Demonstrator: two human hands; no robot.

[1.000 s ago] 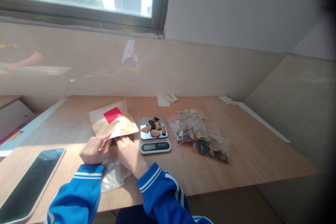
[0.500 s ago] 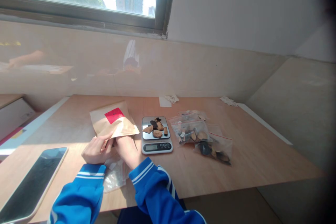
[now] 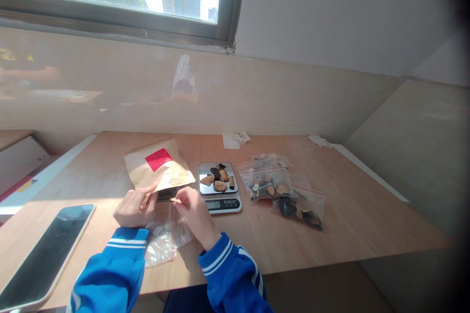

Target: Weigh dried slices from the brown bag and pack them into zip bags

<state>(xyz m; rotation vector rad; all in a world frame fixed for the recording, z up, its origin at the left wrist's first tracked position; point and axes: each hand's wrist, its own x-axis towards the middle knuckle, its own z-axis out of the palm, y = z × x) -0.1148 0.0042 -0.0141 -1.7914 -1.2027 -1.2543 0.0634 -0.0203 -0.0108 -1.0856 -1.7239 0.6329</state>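
Note:
My left hand grips the near edge of a brown paper bag with a red label, its mouth facing me. Just outside that mouth, my right hand is closed in a pinch on a small tan dried slice, mostly covered by the fingers. Right of the bag is a kitchen scale, with several brown and dark dried slices on its plate. The digits on its display are too small to read. Beneath my wrists lie clear zip bags.
Several filled zip bags lie right of the scale. A phone rests at the left front. White paper scraps sit by the wall, and the table's front edge runs close to my body.
My right hand has come out of the paper bag, moving right and toward the scale, with a small slice between its fingers. My left hand stays on the bag.

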